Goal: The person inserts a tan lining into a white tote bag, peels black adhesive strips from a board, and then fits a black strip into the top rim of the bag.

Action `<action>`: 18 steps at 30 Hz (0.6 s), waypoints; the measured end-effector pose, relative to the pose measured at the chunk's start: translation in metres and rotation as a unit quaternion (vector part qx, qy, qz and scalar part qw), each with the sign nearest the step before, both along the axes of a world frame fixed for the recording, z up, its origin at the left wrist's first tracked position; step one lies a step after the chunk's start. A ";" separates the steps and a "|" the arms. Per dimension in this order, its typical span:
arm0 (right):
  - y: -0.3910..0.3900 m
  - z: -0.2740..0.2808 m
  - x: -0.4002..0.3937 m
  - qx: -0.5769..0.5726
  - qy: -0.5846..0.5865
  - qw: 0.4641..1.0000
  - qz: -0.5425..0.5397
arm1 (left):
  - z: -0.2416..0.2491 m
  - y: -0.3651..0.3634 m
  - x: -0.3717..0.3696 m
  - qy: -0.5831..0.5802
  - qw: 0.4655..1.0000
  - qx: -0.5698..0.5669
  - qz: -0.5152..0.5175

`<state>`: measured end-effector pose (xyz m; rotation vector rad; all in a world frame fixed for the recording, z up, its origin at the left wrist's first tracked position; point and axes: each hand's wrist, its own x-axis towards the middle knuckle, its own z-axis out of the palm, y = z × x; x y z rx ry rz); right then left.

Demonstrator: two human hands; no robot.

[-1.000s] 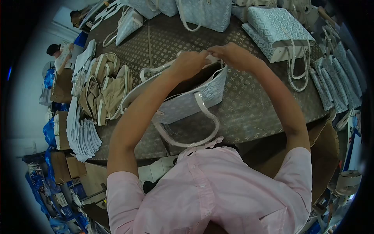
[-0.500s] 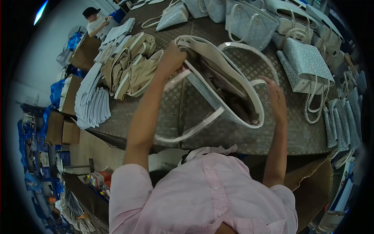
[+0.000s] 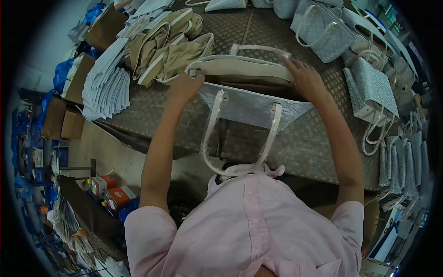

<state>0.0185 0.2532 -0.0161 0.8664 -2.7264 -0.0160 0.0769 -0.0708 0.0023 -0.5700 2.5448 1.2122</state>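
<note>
A light grey patterned tote bag [image 3: 249,111] lies on the dark patterned table in front of me, its top open and its beige lining showing. My left hand [image 3: 185,87] grips the bag's left top corner. At the right end of the opening, my right hand [image 3: 304,79] holds the rim, fingers bent over it. One pale handle hangs toward my shirt over the table's front edge; the other lies beyond the bag.
Beige cloth linings [image 3: 177,55] and a fanned stack of pale sheets [image 3: 108,87] lie at the left. More patterned bags [image 3: 323,32] stand at the back right, with another bag [image 3: 371,90] nearer. Cardboard boxes [image 3: 71,123] are beyond the table's left side.
The bag has turned so its opening runs nearly level, and it sits lower on the table. My right hand has moved from beside the far handle onto the rim.
</note>
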 end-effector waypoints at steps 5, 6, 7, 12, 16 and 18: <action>-0.063 0.011 0.007 -0.086 0.107 0.978 0.155 | -0.009 -0.017 -0.022 0.326 0.886 -0.273 -0.187; -0.069 0.011 0.006 -0.079 0.098 0.976 0.178 | -0.007 -0.016 -0.023 0.326 0.887 -0.268 -0.189; -0.072 0.009 0.005 -0.078 0.097 0.977 0.174 | -0.004 -0.014 -0.025 0.346 0.865 -0.289 -0.219; -0.074 0.001 -0.007 -0.117 0.114 0.977 0.138 | -0.005 -0.018 -0.034 0.359 0.840 -0.293 -0.284; -0.076 -0.009 -0.012 -0.102 0.119 0.972 0.176 | -0.004 -0.018 -0.054 0.338 0.870 -0.160 -0.321; -0.076 -0.009 -0.015 -0.105 0.126 0.975 0.152 | -0.007 -0.021 -0.057 0.327 0.880 -0.093 -0.333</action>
